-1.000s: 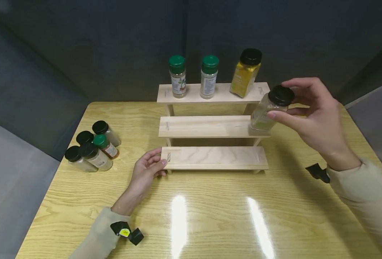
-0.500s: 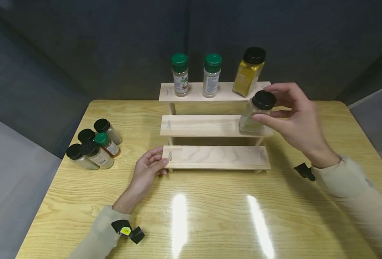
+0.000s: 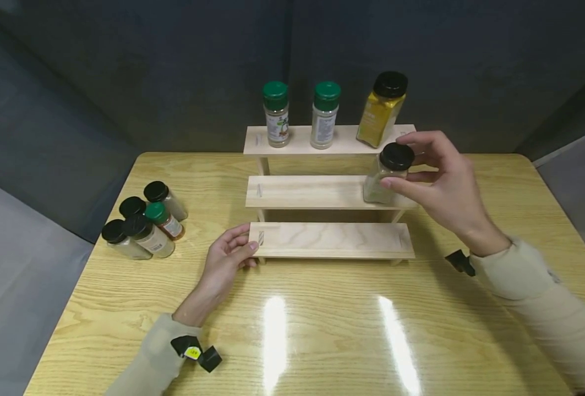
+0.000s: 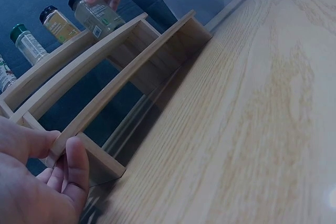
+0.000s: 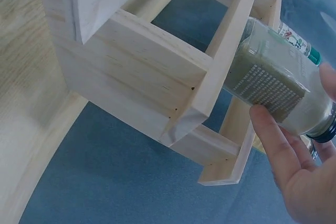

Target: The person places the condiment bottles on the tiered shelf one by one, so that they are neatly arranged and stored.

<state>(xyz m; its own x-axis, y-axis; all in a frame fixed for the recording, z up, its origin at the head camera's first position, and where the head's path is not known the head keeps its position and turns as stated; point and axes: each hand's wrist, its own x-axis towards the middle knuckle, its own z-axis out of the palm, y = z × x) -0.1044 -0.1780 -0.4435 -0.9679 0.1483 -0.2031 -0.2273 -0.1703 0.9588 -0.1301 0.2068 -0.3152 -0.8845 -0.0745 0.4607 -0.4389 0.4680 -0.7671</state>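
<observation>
A three-step wooden spice rack stands on the table. My right hand grips a clear spice jar with a black lid, thumb on the near side and fingers behind. The jar is upright at the right part of the middle step, its base right at the board. In the right wrist view the jar shows printed text and greenish-grey powder inside. My left hand pinches the left end of the lowest step between thumb and fingers; the left wrist view shows the fingertips curled round that board.
On the top step stand two green-capped shakers and a yellow spice jar with a black lid. Several more jars cluster on the table at the left. A dark curtain hangs behind.
My right hand has carried the jar leftward and slightly down onto the right part of the middle step, slowing in the last half second. The left hand keeps its hold on the rack.
</observation>
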